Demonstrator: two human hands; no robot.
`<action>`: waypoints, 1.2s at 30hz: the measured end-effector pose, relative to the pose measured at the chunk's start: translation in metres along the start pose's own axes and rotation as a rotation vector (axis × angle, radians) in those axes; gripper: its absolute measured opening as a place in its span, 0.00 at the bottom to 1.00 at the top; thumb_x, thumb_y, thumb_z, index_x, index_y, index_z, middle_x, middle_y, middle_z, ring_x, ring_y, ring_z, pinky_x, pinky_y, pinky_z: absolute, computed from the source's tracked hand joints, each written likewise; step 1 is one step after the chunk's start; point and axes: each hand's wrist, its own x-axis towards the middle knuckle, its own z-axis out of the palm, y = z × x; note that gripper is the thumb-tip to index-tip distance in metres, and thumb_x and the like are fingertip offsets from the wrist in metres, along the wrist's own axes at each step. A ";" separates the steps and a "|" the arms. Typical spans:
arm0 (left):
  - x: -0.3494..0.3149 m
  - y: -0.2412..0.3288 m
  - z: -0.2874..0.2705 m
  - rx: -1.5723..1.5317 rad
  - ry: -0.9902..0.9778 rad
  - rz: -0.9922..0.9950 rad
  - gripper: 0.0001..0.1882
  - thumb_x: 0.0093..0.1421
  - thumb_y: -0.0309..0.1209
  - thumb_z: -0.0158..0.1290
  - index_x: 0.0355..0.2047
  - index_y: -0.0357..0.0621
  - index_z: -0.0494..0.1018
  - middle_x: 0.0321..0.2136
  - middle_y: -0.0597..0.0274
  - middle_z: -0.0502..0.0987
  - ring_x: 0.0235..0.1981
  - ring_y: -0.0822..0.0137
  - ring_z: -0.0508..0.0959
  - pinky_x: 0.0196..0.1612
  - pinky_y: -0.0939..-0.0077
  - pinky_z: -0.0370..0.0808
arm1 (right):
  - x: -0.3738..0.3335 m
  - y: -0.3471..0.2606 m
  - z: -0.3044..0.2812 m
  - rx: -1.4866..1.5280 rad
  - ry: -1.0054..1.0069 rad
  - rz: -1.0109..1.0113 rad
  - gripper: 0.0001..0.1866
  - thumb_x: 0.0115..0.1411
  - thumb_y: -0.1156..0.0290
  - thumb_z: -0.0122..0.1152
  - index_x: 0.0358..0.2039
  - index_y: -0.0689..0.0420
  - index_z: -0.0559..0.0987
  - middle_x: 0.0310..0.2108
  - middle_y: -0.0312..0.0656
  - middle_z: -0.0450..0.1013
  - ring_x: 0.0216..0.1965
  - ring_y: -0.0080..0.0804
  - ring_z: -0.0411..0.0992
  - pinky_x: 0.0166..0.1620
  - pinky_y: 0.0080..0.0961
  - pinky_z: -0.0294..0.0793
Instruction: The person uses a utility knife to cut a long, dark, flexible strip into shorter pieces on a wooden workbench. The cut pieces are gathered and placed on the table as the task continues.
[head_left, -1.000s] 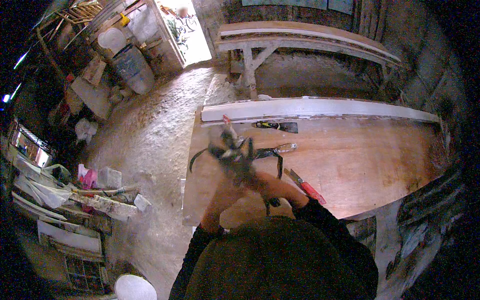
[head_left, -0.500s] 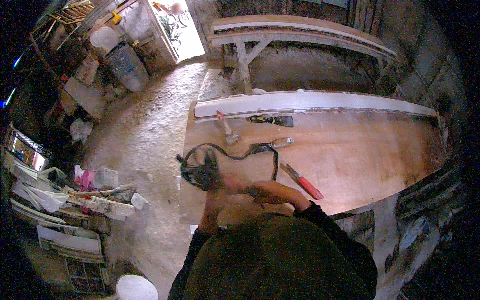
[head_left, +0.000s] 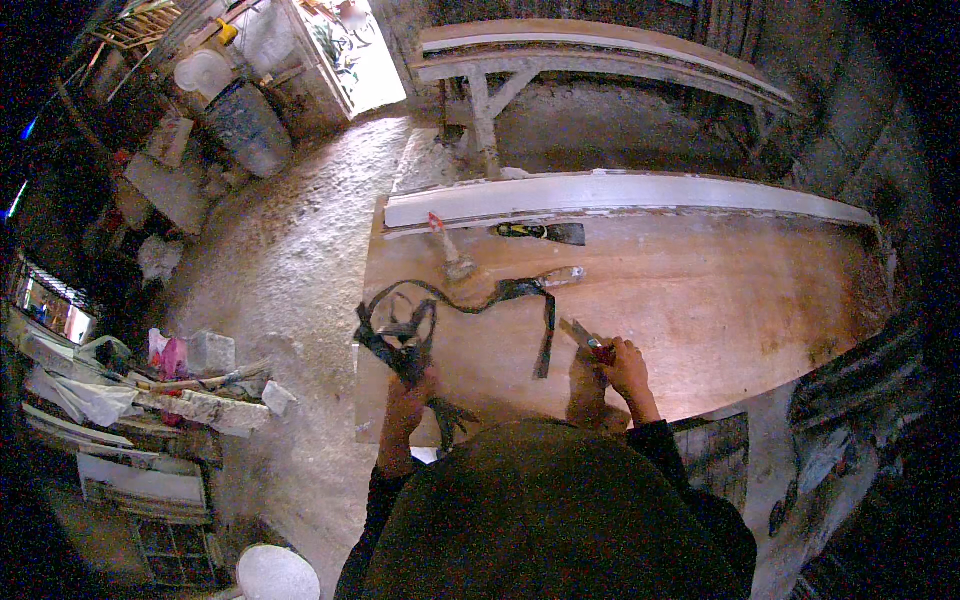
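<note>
Black strap [head_left: 408, 358] sits bunched in the left hand [head_left: 406, 387] and trails across the worktop [head_left: 700, 310], on the near side of the white board [head_left: 620, 198]; I see the right hand [head_left: 628, 370] wrapped around a red knife [head_left: 601, 352], likewise short of that board.

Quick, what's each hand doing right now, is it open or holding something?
Left hand: closed, holding the black straps.
Right hand: closed on the red tool.
</note>
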 end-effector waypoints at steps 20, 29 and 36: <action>-0.011 0.048 0.039 0.442 -0.320 -0.049 0.14 0.54 0.35 0.46 0.39 0.42 0.68 0.24 0.60 0.73 0.17 0.69 0.73 0.15 0.75 0.71 | -0.052 -0.126 -0.103 0.500 -0.237 -0.509 0.16 0.49 0.60 0.58 0.35 0.54 0.69 0.23 0.40 0.70 0.22 0.31 0.68 0.26 0.24 0.66; -0.019 0.056 0.034 0.659 -0.178 -0.075 0.10 0.52 0.28 0.46 0.35 0.39 0.69 0.28 0.47 0.73 0.31 0.54 0.74 0.32 0.69 0.69 | -0.062 -0.144 -0.129 0.217 -0.162 -0.468 0.17 0.46 0.56 0.59 0.33 0.52 0.69 0.23 0.41 0.71 0.24 0.40 0.71 0.26 0.27 0.68; -0.016 0.047 0.035 0.892 -0.239 0.288 0.09 0.50 0.26 0.46 0.33 0.43 0.69 0.22 0.50 0.73 0.23 0.51 0.74 0.24 0.65 0.69 | -0.060 -0.143 -0.124 0.221 -0.142 -0.486 0.14 0.47 0.59 0.58 0.30 0.53 0.70 0.23 0.39 0.71 0.25 0.38 0.71 0.26 0.27 0.68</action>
